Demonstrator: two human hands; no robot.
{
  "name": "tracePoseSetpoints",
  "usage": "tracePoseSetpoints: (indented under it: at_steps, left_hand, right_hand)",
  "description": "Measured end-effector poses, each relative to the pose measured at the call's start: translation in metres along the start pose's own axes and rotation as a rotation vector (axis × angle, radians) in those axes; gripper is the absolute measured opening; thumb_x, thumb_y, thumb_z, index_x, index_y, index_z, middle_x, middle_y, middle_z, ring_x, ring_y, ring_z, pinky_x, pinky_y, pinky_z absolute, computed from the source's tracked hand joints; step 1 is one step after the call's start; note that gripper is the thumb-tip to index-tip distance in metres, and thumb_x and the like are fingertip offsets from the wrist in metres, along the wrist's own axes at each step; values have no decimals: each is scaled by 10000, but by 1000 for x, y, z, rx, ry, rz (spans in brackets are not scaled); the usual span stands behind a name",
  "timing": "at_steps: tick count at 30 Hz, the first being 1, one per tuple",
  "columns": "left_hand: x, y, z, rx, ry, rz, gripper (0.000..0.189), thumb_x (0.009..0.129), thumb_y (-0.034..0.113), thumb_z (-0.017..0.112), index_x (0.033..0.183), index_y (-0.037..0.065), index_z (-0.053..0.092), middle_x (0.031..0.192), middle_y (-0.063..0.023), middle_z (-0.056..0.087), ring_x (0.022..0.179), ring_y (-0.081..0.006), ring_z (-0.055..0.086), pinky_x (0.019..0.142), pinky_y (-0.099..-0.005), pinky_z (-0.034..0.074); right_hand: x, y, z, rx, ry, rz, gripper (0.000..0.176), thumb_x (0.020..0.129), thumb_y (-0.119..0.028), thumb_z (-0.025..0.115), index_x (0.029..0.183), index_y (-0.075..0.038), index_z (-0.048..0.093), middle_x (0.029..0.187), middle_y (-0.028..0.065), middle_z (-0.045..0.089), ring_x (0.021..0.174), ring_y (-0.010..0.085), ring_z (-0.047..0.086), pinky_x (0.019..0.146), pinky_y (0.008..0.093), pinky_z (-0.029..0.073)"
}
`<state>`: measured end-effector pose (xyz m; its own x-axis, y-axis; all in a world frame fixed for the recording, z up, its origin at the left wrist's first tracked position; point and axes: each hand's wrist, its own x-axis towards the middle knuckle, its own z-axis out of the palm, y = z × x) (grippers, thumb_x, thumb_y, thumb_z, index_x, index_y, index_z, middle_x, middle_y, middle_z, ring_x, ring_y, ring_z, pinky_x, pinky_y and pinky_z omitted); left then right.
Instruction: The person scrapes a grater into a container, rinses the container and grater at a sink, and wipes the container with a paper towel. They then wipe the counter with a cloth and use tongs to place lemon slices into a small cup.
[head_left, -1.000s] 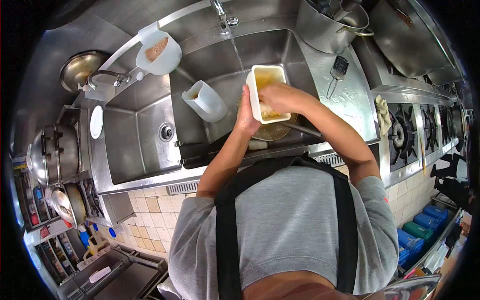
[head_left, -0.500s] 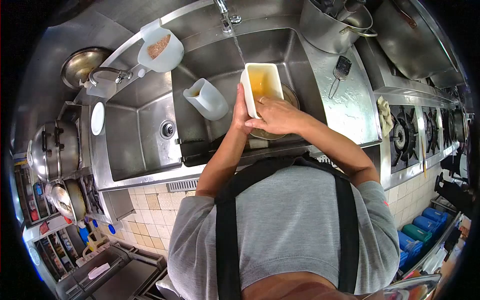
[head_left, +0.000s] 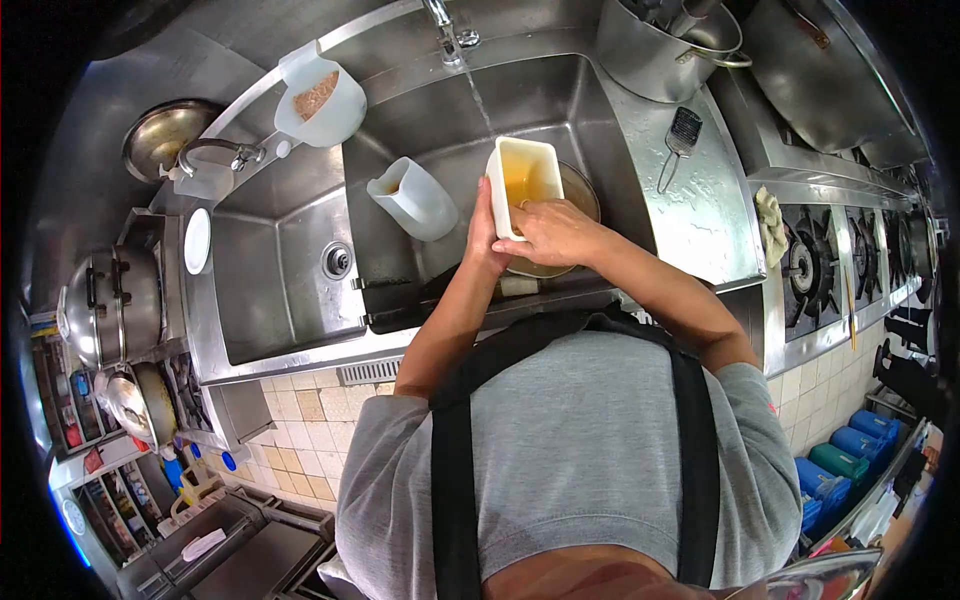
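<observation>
- Now, in the head view, grasps a cream rectangular plastic container (head_left: 527, 182) over a grey steel basin (head_left: 420, 125) with the bare left hand (head_left: 484, 228).
- Works nearer its close end with the bare right hand (head_left: 562, 235) than a second ago, baring more yellowish interior (head_left: 533, 168).
- Hides the fingertips inside; cannot tell whether pinching anything.

Left hand (head_left: 483, 236) palm-inward, right hand (head_left: 560, 233) palm-down
</observation>
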<state>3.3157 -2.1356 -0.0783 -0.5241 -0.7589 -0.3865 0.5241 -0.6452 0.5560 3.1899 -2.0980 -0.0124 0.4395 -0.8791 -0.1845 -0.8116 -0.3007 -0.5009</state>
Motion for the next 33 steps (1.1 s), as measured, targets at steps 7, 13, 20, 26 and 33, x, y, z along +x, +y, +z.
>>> tracePoseSetpoints:
  at_steps: [7,13,20,26,33]
  left_hand:
    - [4,-1,-2,-23,60,78,645,952,579,297,1314,66,445,1205,-141,558,1086,-288,564,934,-430,468]
    - [6,1,-2,-127,4,80,580,958,553,332,1298,105,470,1169,-110,577,1078,-272,559,925,-432,467]
    - [5,-4,-4,-136,65,59,603,952,569,318,1305,101,459,1189,-122,571,1081,-275,566,938,-432,459]
    - [11,-16,-17,-237,79,21,564,956,549,336,1254,101,504,1190,-121,578,1088,-280,558,957,-425,433]
    - [12,-22,-18,-178,258,-148,627,934,603,313,1250,102,518,1187,-120,581,1104,-298,548,970,-444,418]
  right_hand:
    - [1,-6,16,61,280,-12,573,908,-511,451,963,35,619,870,229,628,829,392,618,749,466,479]
    - [4,1,12,47,302,-19,512,901,-469,478,879,12,650,813,212,632,770,368,623,722,460,484]
    - [6,0,22,-5,261,-8,645,900,-567,432,851,42,642,817,232,634,781,381,634,717,460,498]
    - [12,0,21,31,133,114,634,918,-542,391,783,23,646,772,232,641,757,383,632,715,475,491]
    - [20,15,36,19,161,168,606,922,-500,355,710,-24,663,735,215,645,736,382,631,716,470,487]
